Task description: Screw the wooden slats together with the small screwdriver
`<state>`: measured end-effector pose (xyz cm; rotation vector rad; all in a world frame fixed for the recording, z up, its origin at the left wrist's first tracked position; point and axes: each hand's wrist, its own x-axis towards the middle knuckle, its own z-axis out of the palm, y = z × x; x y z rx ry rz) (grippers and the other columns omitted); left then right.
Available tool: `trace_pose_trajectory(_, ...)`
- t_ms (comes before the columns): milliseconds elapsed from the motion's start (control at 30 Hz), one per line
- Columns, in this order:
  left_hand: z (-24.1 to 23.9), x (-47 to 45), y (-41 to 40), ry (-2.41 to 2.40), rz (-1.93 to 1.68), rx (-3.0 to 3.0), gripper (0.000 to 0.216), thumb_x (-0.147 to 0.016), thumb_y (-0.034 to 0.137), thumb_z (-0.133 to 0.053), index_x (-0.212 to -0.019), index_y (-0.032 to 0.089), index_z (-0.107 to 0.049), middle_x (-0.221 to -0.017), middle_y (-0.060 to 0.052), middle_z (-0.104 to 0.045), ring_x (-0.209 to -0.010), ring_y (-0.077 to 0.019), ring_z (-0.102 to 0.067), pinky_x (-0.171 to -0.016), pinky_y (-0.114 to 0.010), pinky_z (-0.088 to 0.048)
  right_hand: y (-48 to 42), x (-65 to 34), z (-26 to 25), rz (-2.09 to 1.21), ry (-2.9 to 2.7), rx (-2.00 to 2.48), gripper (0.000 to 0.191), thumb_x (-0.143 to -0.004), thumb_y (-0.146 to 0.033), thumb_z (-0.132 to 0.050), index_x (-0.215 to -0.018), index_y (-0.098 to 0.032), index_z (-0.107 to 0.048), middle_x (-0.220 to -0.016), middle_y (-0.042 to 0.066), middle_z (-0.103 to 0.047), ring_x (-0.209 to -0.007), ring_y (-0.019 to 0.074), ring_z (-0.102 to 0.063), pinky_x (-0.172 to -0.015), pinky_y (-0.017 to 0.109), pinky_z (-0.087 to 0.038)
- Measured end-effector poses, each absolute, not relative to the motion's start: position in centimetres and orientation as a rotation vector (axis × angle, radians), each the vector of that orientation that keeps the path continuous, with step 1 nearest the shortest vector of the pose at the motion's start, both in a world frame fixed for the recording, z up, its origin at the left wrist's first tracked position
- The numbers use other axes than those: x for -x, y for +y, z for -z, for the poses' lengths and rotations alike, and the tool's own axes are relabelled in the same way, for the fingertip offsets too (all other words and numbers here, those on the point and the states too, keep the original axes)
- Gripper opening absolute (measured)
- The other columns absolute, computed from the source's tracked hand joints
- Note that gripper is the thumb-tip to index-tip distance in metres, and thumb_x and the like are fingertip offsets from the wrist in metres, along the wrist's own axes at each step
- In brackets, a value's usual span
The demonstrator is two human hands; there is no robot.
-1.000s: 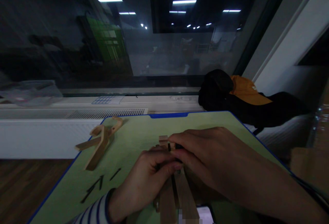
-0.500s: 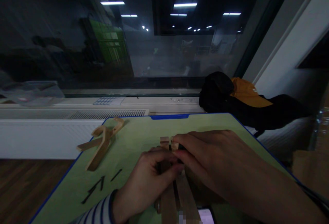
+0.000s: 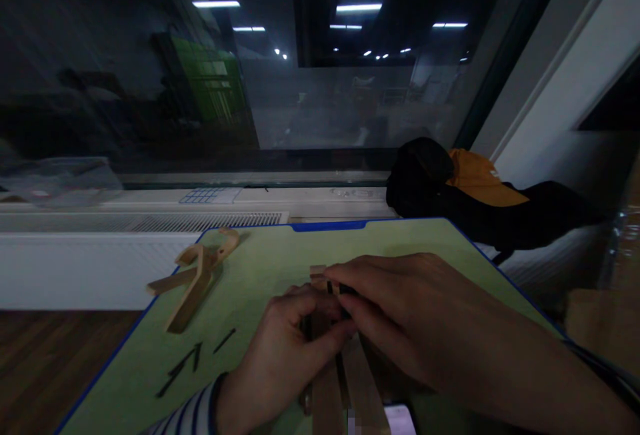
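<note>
Two long wooden slats [image 3: 327,392] run side by side towards me, with a narrow dark gap between them. My left hand [image 3: 293,348] is closed round them near the far end, thumb on top. Over the same end, my right hand [image 3: 405,315] pinches with its thumb and forefinger. A small dark thing shows between those two fingers, too hidden to name. Beyond the fingertips a wooden block end [image 3: 317,271] sticks out. Several thin black pieces [image 3: 183,365], like bolts or pins, lie on the table left of my left hand.
A wooden assembly with curved arms [image 3: 200,282] lies on the green, blue-edged table [image 3: 270,248] at the left. A phone [image 3: 400,418] lies by the slats. Behind are a radiator [image 3: 100,268], a clear plastic box [image 3: 65,182], and a dark garment with an orange cap [image 3: 483,178].
My right hand has shifted slightly left, its forefinger now covering more of the far wooden end. My left hand has hardly moved.
</note>
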<state>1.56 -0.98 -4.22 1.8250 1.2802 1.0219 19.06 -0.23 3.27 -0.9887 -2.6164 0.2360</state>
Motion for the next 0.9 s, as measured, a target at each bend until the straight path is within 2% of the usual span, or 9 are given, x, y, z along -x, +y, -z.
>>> trace_pose_trajectory(167,4.31,-1.50,-1.02,1.295,-1.006,-1.796,0.006,-0.072,0.017,-0.065,-0.069,0.019,-0.070,-0.069,0.000,-0.070,-0.066,-0.0164,-0.063,-0.063,-0.025,-0.048,-0.28,-18.76,-3.20,-0.274,-2.662,0.976,0.026,-0.090,-0.018,-0.047,-0.115,-0.025,-0.053,-0.098,0.000,-0.065,-0.083,0.0163,-0.060,-0.074,0.033,-0.043)
trace_pose_trajectory(333,4.31,-1.30,-1.01,1.191,-0.965,-1.774,0.010,-0.078,0.020,-0.063,-0.072,0.019,-0.071,-0.072,0.001,-0.070,-0.070,-0.0156,-0.064,-0.065,-0.022,-0.048,-0.34,-18.87,-3.24,-0.273,-2.710,1.048,0.012,-0.091,-0.019,-0.046,-0.099,-0.023,-0.054,-0.087,-0.002,-0.062,-0.075,0.0157,-0.057,-0.067,0.033,-0.040)
trace_pose_trajectory(467,4.20,-1.09,-0.90,1.052,-0.926,-1.753,0.015,-0.084,0.020,-0.059,-0.083,0.025,-0.074,-0.080,0.003,-0.072,-0.077,-0.0150,-0.064,-0.075,-0.023,-0.048,-0.50,-18.81,-3.24,-0.169,-2.695,1.065,0.008,-0.091,-0.019,-0.045,-0.086,-0.022,-0.051,-0.076,-0.004,-0.060,-0.063,0.0149,-0.053,-0.056,0.032,-0.032)
trace_pose_trajectory(633,4.01,-1.03,-0.70,0.933,-0.876,-1.681,0.020,-0.087,0.018,-0.056,-0.091,0.027,-0.073,-0.089,0.004,-0.073,-0.083,-0.0138,-0.065,-0.078,-0.022,-0.047,-0.43,-18.69,-3.05,-0.074,-2.688,1.061,0.004,-0.090,-0.019,-0.049,-0.088,-0.022,-0.051,-0.076,-0.003,-0.061,-0.061,0.0148,-0.054,-0.055,0.032,-0.028)
trace_pose_trajectory(767,4.09,-1.28,-0.54,0.972,-0.901,-1.687,0.018,-0.085,0.017,-0.057,-0.087,0.023,-0.073,-0.085,0.003,-0.074,-0.079,-0.0131,-0.065,-0.075,-0.021,-0.047,-0.21,-18.62,-2.96,-0.079,-2.688,1.079,0.005,-0.090,-0.020,-0.049,-0.087,-0.022,-0.052,-0.076,-0.002,-0.062,-0.063,0.0146,-0.057,-0.056,0.032,-0.030)
trace_pose_trajectory(900,4.56,-1.52,-0.61,1.104,-1.052,-1.710,0.008,-0.073,0.012,-0.068,-0.075,0.019,-0.071,-0.075,0.003,-0.072,-0.072,-0.0130,-0.065,-0.069,-0.020,-0.048,-0.10,-18.48,-3.08,-0.067,-2.676,1.084,0.002,-0.089,-0.021,-0.051,-0.090,-0.022,-0.053,-0.077,-0.002,-0.064,-0.063,0.0144,-0.058,-0.055,0.031,-0.033)
